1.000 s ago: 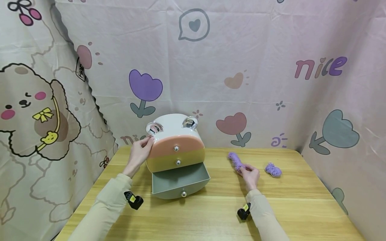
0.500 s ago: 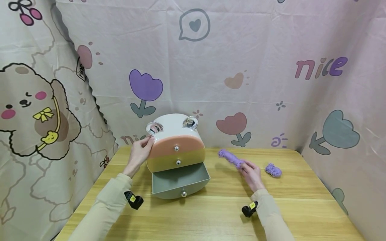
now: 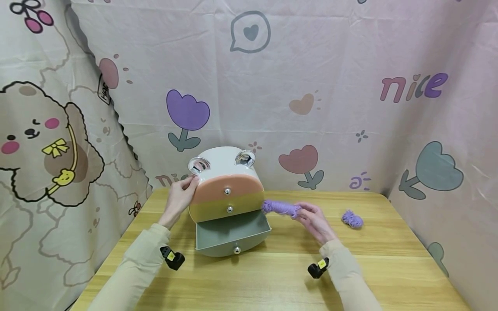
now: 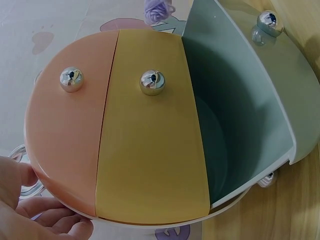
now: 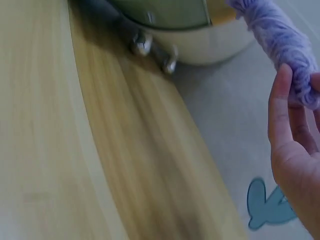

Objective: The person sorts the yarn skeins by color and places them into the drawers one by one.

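Note:
My right hand (image 3: pixel 314 220) pinches one end of a purple yarn skein (image 3: pixel 281 208). The skein points left, its free end just right of the box's open drawer in the head view. In the right wrist view the thumb and fingers (image 5: pixel 281 100) grip its lower end. My left hand (image 3: pixel 180 199) holds the upper left edge of a small drawer box (image 3: pixel 223 162) with silver eye-like rounds on top. Its orange drawer (image 3: pixel 210 190) and yellow drawer (image 3: pixel 210 211) are closed. The green bottom drawer (image 3: pixel 218 250) is pulled out, and its visible inside is bare.
A second, shorter purple yarn bundle (image 3: pixel 352 219) lies on the wooden table (image 3: pixel 280 280) to the right of my right hand. Patterned cloth (image 3: pixel 334 52) hangs behind the table and along both sides. Silver knobs (image 4: pixel 152 82) stick out from the drawer fronts.
My right hand has lifted the skein and carried it left toward the box, turning it from slanted to nearly level. The left hand and the box have stayed put.

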The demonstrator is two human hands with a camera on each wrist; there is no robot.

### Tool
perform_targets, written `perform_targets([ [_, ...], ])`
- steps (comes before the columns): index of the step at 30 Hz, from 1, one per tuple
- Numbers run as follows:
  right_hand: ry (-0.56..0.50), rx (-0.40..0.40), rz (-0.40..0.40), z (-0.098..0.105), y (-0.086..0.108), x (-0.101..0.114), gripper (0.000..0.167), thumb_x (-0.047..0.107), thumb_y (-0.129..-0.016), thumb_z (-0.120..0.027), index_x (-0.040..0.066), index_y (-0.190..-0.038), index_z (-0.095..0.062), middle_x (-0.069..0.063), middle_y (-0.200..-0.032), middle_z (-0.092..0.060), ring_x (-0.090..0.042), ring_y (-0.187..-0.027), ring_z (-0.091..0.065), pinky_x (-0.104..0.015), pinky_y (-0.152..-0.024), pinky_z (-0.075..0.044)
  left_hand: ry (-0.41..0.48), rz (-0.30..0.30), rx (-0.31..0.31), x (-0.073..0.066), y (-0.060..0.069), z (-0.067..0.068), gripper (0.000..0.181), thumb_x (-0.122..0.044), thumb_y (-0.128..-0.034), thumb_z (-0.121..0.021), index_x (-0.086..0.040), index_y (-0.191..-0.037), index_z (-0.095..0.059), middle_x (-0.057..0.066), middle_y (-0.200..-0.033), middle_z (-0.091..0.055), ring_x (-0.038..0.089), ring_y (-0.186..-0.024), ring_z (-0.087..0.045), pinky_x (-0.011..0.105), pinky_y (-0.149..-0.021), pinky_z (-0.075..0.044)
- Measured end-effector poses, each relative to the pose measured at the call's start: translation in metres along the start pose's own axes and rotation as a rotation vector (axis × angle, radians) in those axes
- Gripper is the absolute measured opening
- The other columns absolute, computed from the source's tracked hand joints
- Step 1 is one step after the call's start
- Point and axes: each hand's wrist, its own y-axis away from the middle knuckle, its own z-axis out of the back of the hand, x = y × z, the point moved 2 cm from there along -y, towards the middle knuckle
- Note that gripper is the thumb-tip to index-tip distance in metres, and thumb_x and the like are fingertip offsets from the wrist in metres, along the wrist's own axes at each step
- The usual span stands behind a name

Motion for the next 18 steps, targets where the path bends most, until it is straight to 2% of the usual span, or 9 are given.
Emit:
perform_targets([
  [6,0.070,0.134,0.004,-0.026,-0.007,-0.003,0.035,-0.011,-0.096,-0.050,0.014,-0.104,-0.075,0.003,-0.101,-0.071,-0.008,-0.090,-0.068,-0.023,-0.088,-0.060,-0.006,0.004,0.005,0.000,0.000,0.000,0.054,-0.035,-0.1046,-0.050,-0.003,-0.148,-0.048,0.020,-0.150,-0.048,0.033,-0.148,-0.039,0.045,-0.123,-0.033],
  [13,0.188,0.179,-0.014,-0.052,-0.013,-0.008,0.026,-0.006,-0.093,-0.059,0.012,-0.107,-0.073,0.001,-0.103,-0.072,-0.008,-0.088,-0.069,-0.021,-0.086,-0.059,-0.006,0.000,-0.001,0.000,0.000,0.000,0.052,-0.034,-0.1045,-0.050,-0.003,-0.147,-0.049,0.019,-0.150,-0.049,0.033,-0.147,-0.040,0.045,-0.122,-0.034],
  [15,0.202,0.192,-0.015,-0.056,-0.014,-0.009,0.024,-0.006,-0.093,-0.059,0.007,-0.109,-0.072,0.002,-0.102,-0.073,-0.008,-0.087,-0.068,-0.022,-0.085,-0.059,-0.003,-0.001,-0.002,0.000,0.000,0.000,0.052,-0.034,-0.1044,-0.051,-0.003,-0.147,-0.050,0.020,-0.149,-0.049,0.033,-0.147,-0.041,0.046,-0.122,-0.034],
  [18,0.229,0.208,-0.011,-0.063,-0.016,-0.011,0.023,-0.007,-0.093,-0.059,-0.006,-0.115,-0.067,0.003,-0.101,-0.074,-0.008,-0.086,-0.069,-0.023,-0.085,-0.059,-0.003,-0.003,-0.004,0.000,0.001,0.000,0.052,-0.034,-0.1044,-0.051,-0.003,-0.147,-0.050,0.020,-0.149,-0.049,0.033,-0.147,-0.041,0.046,-0.122,-0.034],
])
